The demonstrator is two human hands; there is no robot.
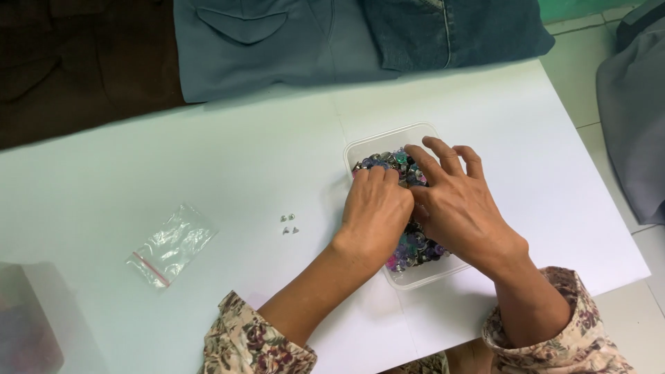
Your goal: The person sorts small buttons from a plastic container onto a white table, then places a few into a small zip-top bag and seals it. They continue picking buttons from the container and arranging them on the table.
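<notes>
A clear rectangular plastic box (388,140) stands on the white table (242,159), filled with several small coloured and metallic studs (414,248). My left hand (374,211) lies palm down over the box's left half, fingers curled into the studs. My right hand (454,201) rests beside it over the right half, fingers spread and reaching toward the far end. Whether either hand pinches a stud is hidden under the fingers. A few tiny silver studs (289,224) lie loose on the table to the left of the box.
A small clear zip bag (172,244) with a red strip lies at the left. A cloudy plastic container (28,318) sits at the lower left corner. Folded blue, denim and brown trousers (277,41) line the far edge. Grey cloth (634,104) hangs at the right.
</notes>
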